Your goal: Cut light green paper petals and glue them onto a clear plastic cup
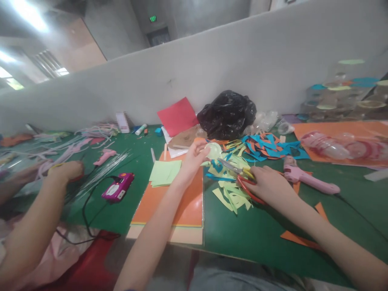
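Okay: left hand (195,157) pinches disc (214,151); right of disc, right hand (268,182) wraps scissors (234,168), long axis slanting away-left, pointing discward.

I take this for a shared craft workshop: scissors (234,167), paper scraps (236,200) and pink glue guns (312,180) gather at a long green desk (236,234), plastic bottles (324,143) lie near its far edge, and a co-worker's arm (42,214) reaches across its near edge on my left. A grey partition (182,72) backs it, with a lit green sign (152,18) beyond.
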